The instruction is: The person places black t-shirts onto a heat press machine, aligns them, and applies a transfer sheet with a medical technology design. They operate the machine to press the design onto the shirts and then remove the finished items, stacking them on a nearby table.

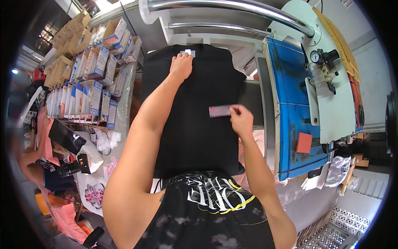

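A black T-shirt (199,91) lies flat in front of me, its collar end at the far side. My left hand (182,66) reaches to that end, fingers bent and pressed down at the edge of a small pale label (191,53) with a white piece on it. Over the shirt's right half, my right hand (241,119) pinches the right end of a narrow pale strip (219,111) with reddish marks. The strip's other end points left over the black cloth.
At the right stands a blue panel (290,91) carrying a red block (304,142), beside a pressure gauge (315,56). Metal bars (232,6) cross the far side. Cardboard boxes (89,62) fill a rack at left. Another person's arm (33,153) shows at the left edge.
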Motion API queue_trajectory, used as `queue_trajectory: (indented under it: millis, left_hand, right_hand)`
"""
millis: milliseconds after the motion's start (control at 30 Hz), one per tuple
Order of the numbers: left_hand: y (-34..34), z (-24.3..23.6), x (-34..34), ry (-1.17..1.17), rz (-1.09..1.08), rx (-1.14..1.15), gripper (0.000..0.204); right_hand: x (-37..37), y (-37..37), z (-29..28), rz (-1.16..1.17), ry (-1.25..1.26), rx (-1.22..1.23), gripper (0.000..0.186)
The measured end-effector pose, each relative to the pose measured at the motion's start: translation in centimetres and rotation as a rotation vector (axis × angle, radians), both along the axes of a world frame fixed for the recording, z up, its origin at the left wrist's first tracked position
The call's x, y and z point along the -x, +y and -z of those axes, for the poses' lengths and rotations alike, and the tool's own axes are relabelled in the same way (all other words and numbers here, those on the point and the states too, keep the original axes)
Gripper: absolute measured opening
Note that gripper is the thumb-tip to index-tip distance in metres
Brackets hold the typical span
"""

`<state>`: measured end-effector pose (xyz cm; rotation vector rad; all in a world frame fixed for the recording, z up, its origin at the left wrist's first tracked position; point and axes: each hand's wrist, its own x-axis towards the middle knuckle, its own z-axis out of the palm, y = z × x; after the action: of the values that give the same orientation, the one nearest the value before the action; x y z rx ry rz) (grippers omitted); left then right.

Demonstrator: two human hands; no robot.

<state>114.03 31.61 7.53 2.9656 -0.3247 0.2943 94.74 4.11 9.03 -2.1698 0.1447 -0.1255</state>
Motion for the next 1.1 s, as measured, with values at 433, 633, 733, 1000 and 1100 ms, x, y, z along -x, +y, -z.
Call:
queue_trajectory:
  millis: [433, 633, 733, 1000, 1100]
  left_hand:
    - [-3.3, -1.1, 1.6, -0.18, 0.152, 0.306, 0.037]
    - [-3.0, -0.6, 12.7, -0.202, 0.153, 0.36, 0.033]
    - [-3.5, -0.5, 14.4, -0.216, 0.126, 0.261, 0.035]
    - [-3.7, -0.2, 14.7, -0.191, 0.117, 0.226, 0.036]
    - [-3.6, 0.0, 15.0, -0.194, 0.117, 0.247, 0.036]
  right_hand:
    - [-10.6, 5.5, -2.4, 0.124, 0.008, 0.278, 0.029]
    - [-10.4, 0.4, 3.8, -0.03, 0.215, -0.387, 0.068]
    - [-9.3, 0.3, 1.2, -0.008, 0.139, 0.076, 0.068]
    - [-5.1, 3.8, 1.3, -0.213, -0.175, 0.656, 0.063]
    - [-4.6, 3.9, 1.2, -0.189, -0.206, 0.686, 0.06]
